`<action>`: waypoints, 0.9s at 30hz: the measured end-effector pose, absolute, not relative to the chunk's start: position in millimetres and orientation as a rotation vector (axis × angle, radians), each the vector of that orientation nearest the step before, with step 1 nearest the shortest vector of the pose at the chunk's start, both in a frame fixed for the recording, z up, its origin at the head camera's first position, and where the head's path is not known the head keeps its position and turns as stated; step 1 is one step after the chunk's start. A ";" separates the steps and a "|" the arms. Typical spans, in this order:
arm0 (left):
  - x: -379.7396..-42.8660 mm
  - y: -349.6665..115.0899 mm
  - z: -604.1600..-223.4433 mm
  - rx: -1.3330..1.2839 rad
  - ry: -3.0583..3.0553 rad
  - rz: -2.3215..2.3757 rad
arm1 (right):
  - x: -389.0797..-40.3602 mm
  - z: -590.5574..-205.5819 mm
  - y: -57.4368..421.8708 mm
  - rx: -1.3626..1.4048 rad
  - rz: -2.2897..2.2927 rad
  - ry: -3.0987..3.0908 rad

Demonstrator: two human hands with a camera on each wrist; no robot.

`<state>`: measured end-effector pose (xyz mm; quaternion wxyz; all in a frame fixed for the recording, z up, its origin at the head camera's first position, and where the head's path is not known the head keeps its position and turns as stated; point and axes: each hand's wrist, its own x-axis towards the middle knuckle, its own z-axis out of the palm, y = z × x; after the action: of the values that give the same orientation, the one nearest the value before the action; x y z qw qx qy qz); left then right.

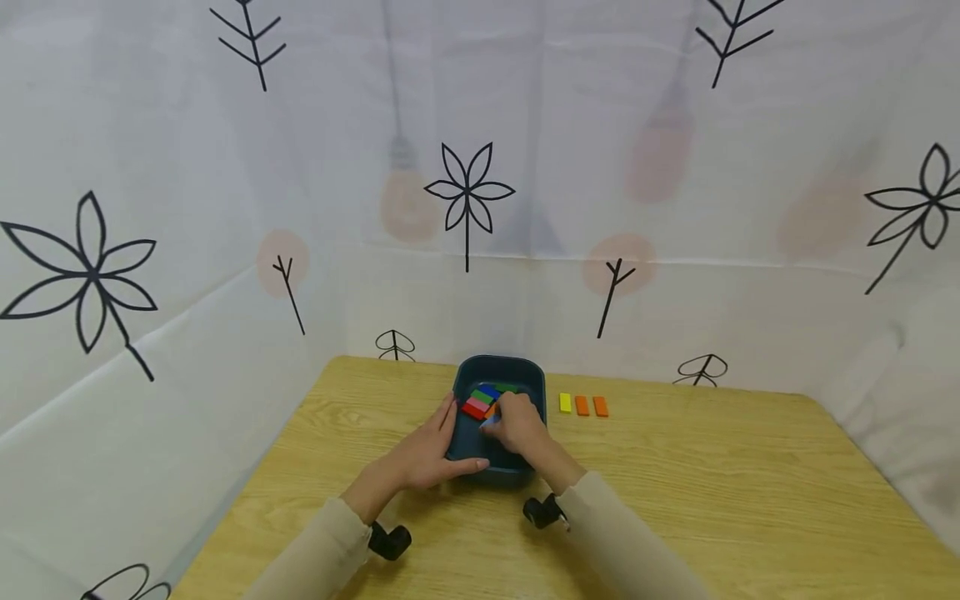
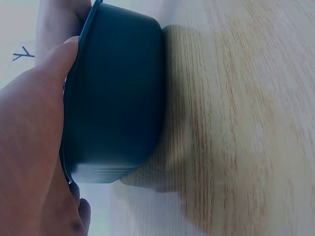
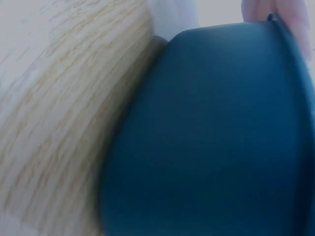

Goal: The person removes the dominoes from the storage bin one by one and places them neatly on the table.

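A dark teal plastic bin [image 1: 501, 477] sits on the table. My left hand [image 1: 427, 454] holds its near-left corner, the fingers along the left side and the thumb over the near rim. In the left wrist view the thumb [image 2: 61, 56] lies on the bin's rim. Reaching inside, my right hand [image 1: 521, 425] pinches a light blue domino block [image 1: 490, 422]. Beside its fingertips lie coloured blocks, among them a red block [image 1: 473, 411], a pink block [image 1: 477, 404] and an orange block [image 1: 491, 411]. The right wrist view shows mostly the bin's outer wall [image 3: 206, 132], so those fingers are hidden there.
Right of the bin, a yellow block [image 1: 566, 403] and two orange blocks, one being the outer orange block [image 1: 601, 407], lie in a row on the wooden table [image 1: 712, 483]. A white patterned curtain [image 1: 540, 208] hangs behind the table's far edge and along both sides.
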<state>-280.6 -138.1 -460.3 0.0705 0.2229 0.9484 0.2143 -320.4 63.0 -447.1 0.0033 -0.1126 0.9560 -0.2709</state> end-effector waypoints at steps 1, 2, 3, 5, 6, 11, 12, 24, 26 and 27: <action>-280.3 -138.4 -460.6 0.665 2.853 0.645 | -319.2 -445.3 64.2 -0.381 -0.855 3.005; -280.2 -138.7 -460.9 0.668 2.855 0.650 | -318.3 -443.6 65.6 -0.413 -0.862 3.013; -280.1 -139.0 -461.1 0.670 2.856 0.655 | -317.2 -441.8 67.3 -0.443 -0.874 3.019; -279.5 -139.5 -460.9 0.672 2.854 0.660 | -314.3 -438.1 71.2 -0.526 -0.913 3.018; -279.4 -139.6 -460.8 0.671 2.854 0.663 | -312.9 -436.4 73.5 -0.567 -0.931 3.015; -278.7 -140.0 -460.3 0.665 2.856 0.668 | -306.2 -429.5 85.7 -0.701 -1.006 2.980; -278.7 -140.0 -460.0 0.666 2.858 0.671 | -305.2 -428.3 88.1 -0.702 -1.020 2.974; -277.7 -138.2 -458.8 0.651 2.864 0.666 | -291.0 -418.3 115.9 -0.737 -1.105 2.916; -277.6 -138.0 -459.2 0.653 2.865 0.666 | -289.8 -418.2 121.8 -0.755 -1.100 2.914; -277.4 -137.9 -459.4 0.652 2.865 0.666 | -289.5 -418.5 125.0 -0.767 -1.105 2.906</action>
<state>-277.4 -137.9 -459.4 0.0642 0.2160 0.9490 0.2205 -289.5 125.0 -418.5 -0.0305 -0.2394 0.9071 -0.3450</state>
